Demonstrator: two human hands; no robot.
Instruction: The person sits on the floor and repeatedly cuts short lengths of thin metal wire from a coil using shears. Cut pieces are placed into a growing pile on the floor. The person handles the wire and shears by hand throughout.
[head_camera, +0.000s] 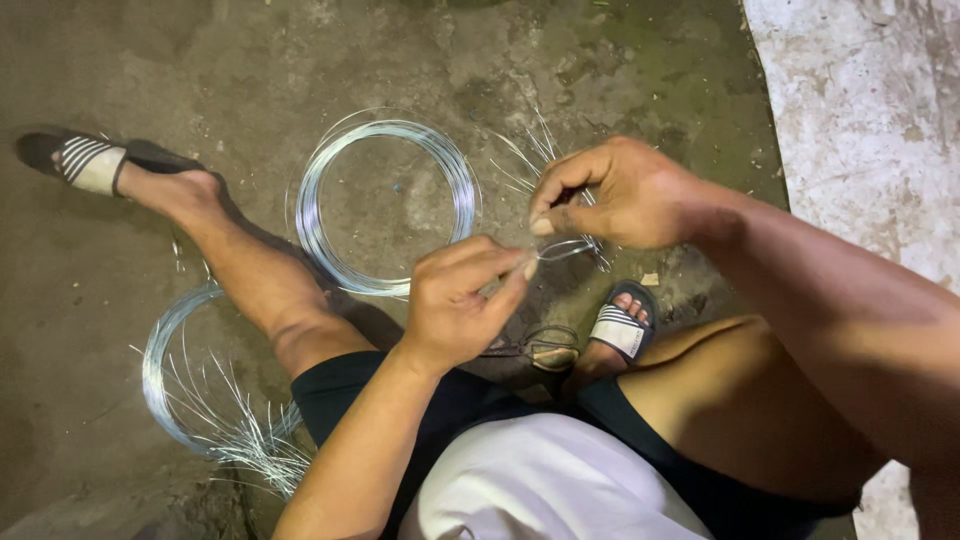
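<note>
Seated on a concrete floor (200, 60) between two wire coils (385, 205), a person pinches a short wire piece (560, 250) between the closed right hand (615, 195) and left hand (460, 300), scissors (540, 348) below.

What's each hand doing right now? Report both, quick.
Left hand: closed, pinching one end of a short piece of thin wire.
Right hand: closed, pinching the same piece of wire from above.
</note>
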